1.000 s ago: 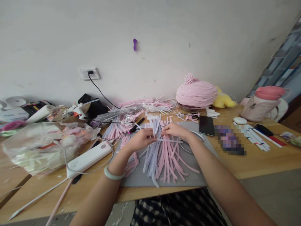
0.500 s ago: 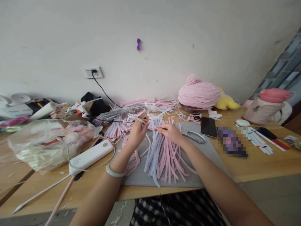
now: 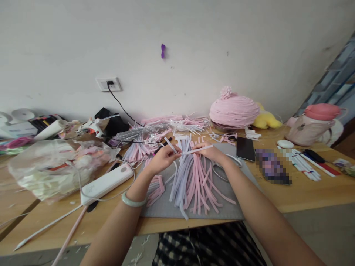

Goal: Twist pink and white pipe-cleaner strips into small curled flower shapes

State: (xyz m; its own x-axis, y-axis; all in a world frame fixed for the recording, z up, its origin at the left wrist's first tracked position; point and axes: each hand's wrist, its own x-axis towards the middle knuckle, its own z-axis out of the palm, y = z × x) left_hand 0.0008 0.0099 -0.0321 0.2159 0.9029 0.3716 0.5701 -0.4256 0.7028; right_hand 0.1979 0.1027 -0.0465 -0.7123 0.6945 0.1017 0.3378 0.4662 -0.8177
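Far left, against the wall: rolls of white tape (image 3: 20,113) and a clutter of craft supplies, too jumbled to itemise.

Left foreground: a crumpled clear plastic bag (image 3: 52,166) stuffed with pale scraps, lying on the wooden table (image 3: 305,190). Just right of it, a white power bank (image 3: 107,183) with a cable looping round it; a long white rod and a pink one lie slantwise toward the table's near edge.

Left rear: a white glue gun (image 3: 94,127), a black cord running up to the wall socket (image 3: 108,84).

Centre: a grey cutting mat (image 3: 166,207) carrying a fanned bundle of pink and pale lilac strips (image 3: 191,177). More pink strips lie heaped behind it, near the wall.

Left hand (image 3: 161,159), a pale green bangle (image 3: 133,200) on its wrist: raised above the mat, thumb and fingers pinched shut on the end of a white strip (image 3: 194,150).

Right hand (image 3: 209,151): fingers curled closed on the same white strip further along, which spans crosswise between both hands, over the top of the bundle.

Right of the hands: scissors (image 3: 224,164) partly hidden under the right forearm, then a dark phone (image 3: 245,148) lying flat.

Right rear: a domed pink coiled piece (image 3: 234,111) with a yellow plush (image 3: 264,119) beside it.

Far right: a pink-lidded bottle (image 3: 313,123), a row of pens (image 3: 305,162).
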